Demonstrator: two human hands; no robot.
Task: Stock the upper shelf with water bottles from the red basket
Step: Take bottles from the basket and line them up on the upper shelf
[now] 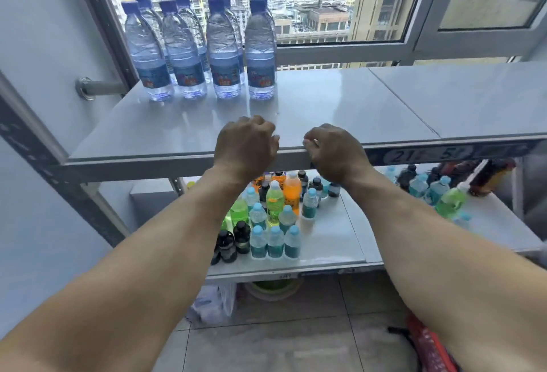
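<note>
Both hands hover side by side over the front edge of the upper shelf (pixel 296 111), backs up, holding nothing. Left hand (pixel 245 146): fingers curled loosely under, empty. Right hand (pixel 334 152): same, fingers bent in, thumb tip near the shelf lip; can't tell if it touches. Water bottles (pixel 204 48) w/ blue caps stand upright at the shelf's back-left, by the window (pixel 325 1), two rows, front row of four, more behind. Rest of the shelf top is bare grey. Red basket (pixel 429 345) shows only partly at bottom right, on the floor; contents not visible. Lower shelf (pixel 340 238) carries assorted small drinks (pixel 275 223): green, orange, dark, light-blue caps.
</note>
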